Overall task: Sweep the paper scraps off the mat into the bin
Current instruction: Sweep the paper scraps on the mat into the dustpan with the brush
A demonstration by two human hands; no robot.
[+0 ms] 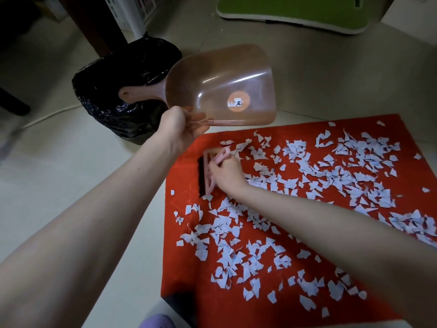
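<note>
1. The red mat (184, 268) lies on the pale floor (71, 174). Its far edge and left edge are in full view, and its near left corner is dark and looks folded or shadowed.
2. Paper scraps (331, 176) are strewn over most of the mat. They lie thickest across the middle and right, and a few sit right at the far and right edges.
3. The right hand (227, 172) is near the mat's far left corner, its fingers curled round the pink handle of a small brush (205, 176). The dark bristles run along the left edge. Whether they touch the mat cannot be told from here.
4. The left hand (178, 129) is raised just beyond that corner. Its thumb and fingers pinch the rim of a translucent pink dustpan (220, 86), which is held in the air and tilted.
5. The dustpan's handle points toward the bin (113, 91). The bin, lined with a black bag, stands on the floor just left of the mat's far corner.
6. Bare floor stretches left of the mat and beyond its far edge, up to a green board (295, 8).
7. A dark table leg (94, 24) stands behind the bin.
</note>
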